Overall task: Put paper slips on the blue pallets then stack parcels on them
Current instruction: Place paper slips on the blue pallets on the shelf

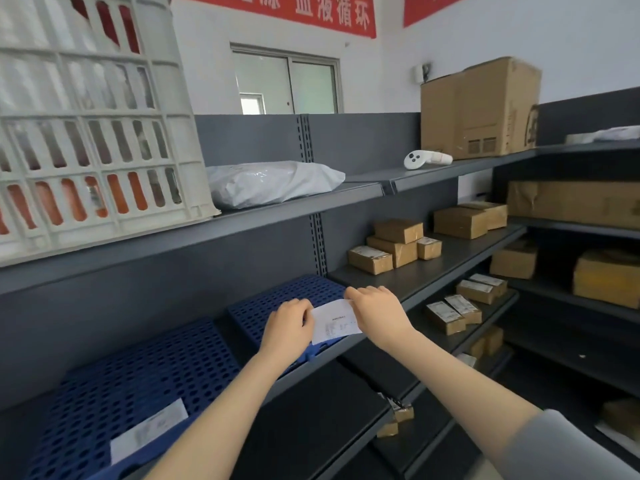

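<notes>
Both hands pinch one paper slip (335,323) by its ends, the left hand (289,325) and the right hand (375,311) each with fingertips curled on it, just above the front right corner of the far pallet (273,299). Best to lay it flat along that front edge, as the other slip (149,431) lies on the near pallet (138,382), clear of the shelf (398,278) lip, so it cannot slide off.

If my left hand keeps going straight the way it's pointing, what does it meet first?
Likely the farther blue pallet: your left hand, pinching the paper slip, points across its top toward the back panel. Height above it is unclear.
</notes>
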`<state>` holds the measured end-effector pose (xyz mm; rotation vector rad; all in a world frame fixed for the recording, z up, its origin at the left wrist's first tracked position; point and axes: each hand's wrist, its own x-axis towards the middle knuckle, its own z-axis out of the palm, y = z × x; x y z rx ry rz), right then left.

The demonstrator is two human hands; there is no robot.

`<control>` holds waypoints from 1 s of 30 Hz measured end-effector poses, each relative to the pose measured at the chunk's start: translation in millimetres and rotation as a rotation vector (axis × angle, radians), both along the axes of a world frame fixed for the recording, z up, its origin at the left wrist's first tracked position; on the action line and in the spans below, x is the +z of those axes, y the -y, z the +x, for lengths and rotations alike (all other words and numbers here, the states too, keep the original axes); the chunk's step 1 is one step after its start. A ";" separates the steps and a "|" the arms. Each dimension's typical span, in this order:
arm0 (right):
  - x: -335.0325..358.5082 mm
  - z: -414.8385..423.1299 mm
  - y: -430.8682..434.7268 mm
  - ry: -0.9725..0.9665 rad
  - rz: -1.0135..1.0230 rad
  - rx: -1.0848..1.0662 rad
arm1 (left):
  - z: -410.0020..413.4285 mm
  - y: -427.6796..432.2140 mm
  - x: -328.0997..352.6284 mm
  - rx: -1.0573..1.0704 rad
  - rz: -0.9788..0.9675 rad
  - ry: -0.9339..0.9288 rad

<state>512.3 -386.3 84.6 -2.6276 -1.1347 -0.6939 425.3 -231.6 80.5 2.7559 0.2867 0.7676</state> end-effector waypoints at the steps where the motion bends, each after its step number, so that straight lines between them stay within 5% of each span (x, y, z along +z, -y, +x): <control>1: -2.5 3.5 -2.4 -0.012 -0.009 0.007 | 4.0 -3.3 -2.2 0.016 -0.024 0.005; 30: -44.2 158.6 -86.1 -0.099 -0.357 0.480 | 104.1 -26.8 -48.9 0.582 -0.112 -0.315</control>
